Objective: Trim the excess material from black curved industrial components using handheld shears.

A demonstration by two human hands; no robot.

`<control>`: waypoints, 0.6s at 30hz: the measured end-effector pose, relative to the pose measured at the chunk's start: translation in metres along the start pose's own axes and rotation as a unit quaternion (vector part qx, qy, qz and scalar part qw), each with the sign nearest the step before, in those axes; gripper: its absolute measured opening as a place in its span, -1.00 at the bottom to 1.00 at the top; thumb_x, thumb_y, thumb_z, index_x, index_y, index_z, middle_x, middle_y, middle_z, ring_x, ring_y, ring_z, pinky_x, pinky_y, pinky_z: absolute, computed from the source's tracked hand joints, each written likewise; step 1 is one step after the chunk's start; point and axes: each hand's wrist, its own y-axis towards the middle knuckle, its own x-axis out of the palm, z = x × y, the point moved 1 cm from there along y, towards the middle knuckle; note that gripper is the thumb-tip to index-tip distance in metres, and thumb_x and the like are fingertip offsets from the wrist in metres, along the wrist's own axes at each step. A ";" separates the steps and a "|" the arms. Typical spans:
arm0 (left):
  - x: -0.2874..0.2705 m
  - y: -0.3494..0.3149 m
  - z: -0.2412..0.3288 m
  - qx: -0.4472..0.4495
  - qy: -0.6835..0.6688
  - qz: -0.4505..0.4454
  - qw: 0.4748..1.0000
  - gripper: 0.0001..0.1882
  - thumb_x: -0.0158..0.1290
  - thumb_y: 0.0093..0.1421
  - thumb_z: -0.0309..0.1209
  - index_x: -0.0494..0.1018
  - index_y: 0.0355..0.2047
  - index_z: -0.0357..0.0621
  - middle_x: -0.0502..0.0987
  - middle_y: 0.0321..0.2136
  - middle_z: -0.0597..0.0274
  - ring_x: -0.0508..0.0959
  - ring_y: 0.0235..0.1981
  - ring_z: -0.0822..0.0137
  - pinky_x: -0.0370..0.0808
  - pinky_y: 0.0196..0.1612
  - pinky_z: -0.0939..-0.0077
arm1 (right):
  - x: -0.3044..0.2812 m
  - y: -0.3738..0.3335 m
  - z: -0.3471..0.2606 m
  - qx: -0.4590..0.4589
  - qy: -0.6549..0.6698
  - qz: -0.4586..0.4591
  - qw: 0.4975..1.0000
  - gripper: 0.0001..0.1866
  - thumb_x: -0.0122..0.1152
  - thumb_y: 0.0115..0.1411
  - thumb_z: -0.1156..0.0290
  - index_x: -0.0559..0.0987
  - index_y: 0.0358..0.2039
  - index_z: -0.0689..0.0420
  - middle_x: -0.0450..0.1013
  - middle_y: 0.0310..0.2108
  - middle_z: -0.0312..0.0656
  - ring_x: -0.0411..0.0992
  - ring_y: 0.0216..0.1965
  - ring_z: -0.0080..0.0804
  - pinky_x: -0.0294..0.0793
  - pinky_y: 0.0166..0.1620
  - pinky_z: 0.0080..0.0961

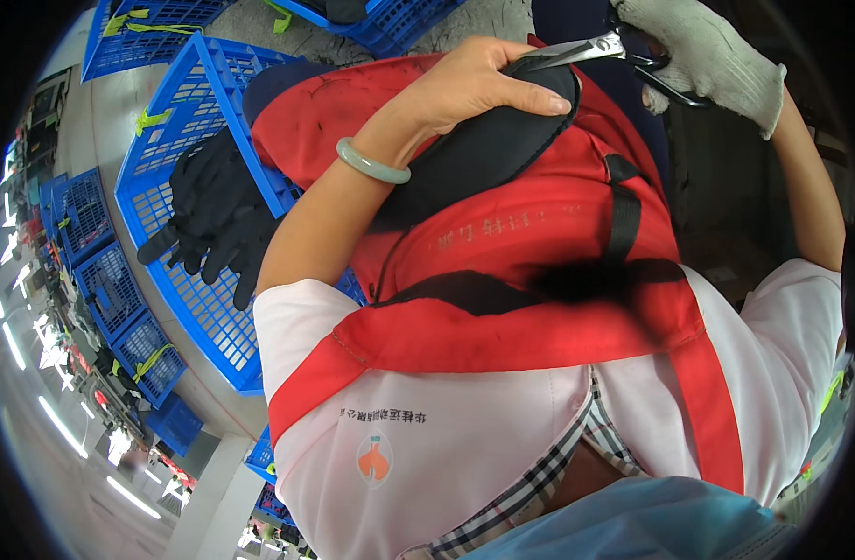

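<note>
My left hand (479, 84), bare and with a pale green bangle at the wrist, pinches the upper end of a long black fabric piece (483, 154) between thumb and fingers. The piece lies across my red apron (502, 238) and shows a stitched edge; its lower end is partly behind my forearm. In a whitish knit glove, my right hand (707, 61) grips scissors (588, 49) by their black handles. Their metal blades point left and lie against the fabric's upper edge, close to my left fingers. Whether the blade tips are inside the fabric, I cannot tell.
Beside my left arm stands a blue lattice basket (224, 327) heaped with black gloves (213, 205). Further blue baskets (157, 37) with yellow-green ties stand at the top left. Several blue crates (110, 280) line the floor farther left.
</note>
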 end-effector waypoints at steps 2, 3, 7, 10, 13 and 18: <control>-0.003 -0.001 -0.002 -0.003 0.001 -0.006 1.000 -0.70 0.31 -0.02 -0.46 0.55 -0.27 -0.32 0.60 -0.44 0.24 0.57 -0.47 0.52 0.52 -0.40 0.69 | -0.002 0.005 -0.003 -0.002 0.008 -0.001 1.000 -0.50 0.45 -0.19 0.10 0.41 -0.43 0.18 0.38 -0.57 0.00 0.43 -0.42 0.06 0.40 -0.37 -0.20; -0.004 -0.001 -0.004 -0.006 0.003 -0.009 1.000 -0.70 0.31 -0.02 -0.46 0.55 -0.28 -0.32 0.59 -0.44 0.24 0.57 -0.47 0.52 0.51 -0.40 0.70 | -0.002 0.008 -0.004 0.008 0.000 -0.012 1.000 -0.52 0.44 -0.18 0.13 0.40 -0.43 0.18 0.38 -0.56 0.00 0.43 -0.43 0.06 0.40 -0.37 -0.20; 0.001 0.003 -0.005 -0.019 0.012 -0.015 1.000 -0.70 0.31 -0.02 -0.46 0.55 -0.28 -0.32 0.59 -0.45 0.26 0.56 -0.47 0.52 0.51 -0.39 0.70 | 0.032 0.024 0.027 -0.239 0.138 0.197 0.941 -0.62 0.37 -0.13 0.22 0.41 -0.43 0.16 0.39 -0.54 0.01 0.42 -0.43 0.05 0.39 -0.38 -0.21; -0.002 -0.005 -0.008 -0.014 0.000 0.006 1.000 -0.72 0.31 -0.02 -0.45 0.55 -0.30 -0.31 0.59 -0.46 0.27 0.56 -0.48 0.53 0.50 -0.39 0.70 | 0.011 0.018 0.010 -0.278 0.146 0.215 0.925 -0.64 0.36 -0.12 0.24 0.41 -0.43 0.16 0.38 -0.55 0.00 0.42 -0.44 0.04 0.39 -0.39 -0.22; 0.004 0.004 -0.008 -0.005 0.004 -0.019 1.000 -0.71 0.31 -0.02 -0.45 0.55 -0.29 -0.31 0.59 -0.46 0.27 0.56 -0.49 0.53 0.50 -0.41 0.70 | -0.006 0.005 -0.003 -0.026 0.000 0.000 1.000 -0.62 0.38 -0.13 0.22 0.41 -0.42 0.16 0.38 -0.57 -0.01 0.42 -0.44 0.02 0.39 -0.39 -0.22; 0.003 0.004 -0.010 -0.022 0.020 -0.008 1.000 -0.68 0.32 -0.03 -0.43 0.55 -0.26 -0.31 0.59 -0.47 0.28 0.55 -0.49 0.53 0.50 -0.39 0.70 | -0.010 0.007 0.003 0.041 -0.028 -0.059 0.997 -0.52 0.45 -0.18 0.12 0.41 -0.43 0.17 0.36 -0.61 -0.03 0.41 -0.48 -0.01 0.35 -0.42 -0.24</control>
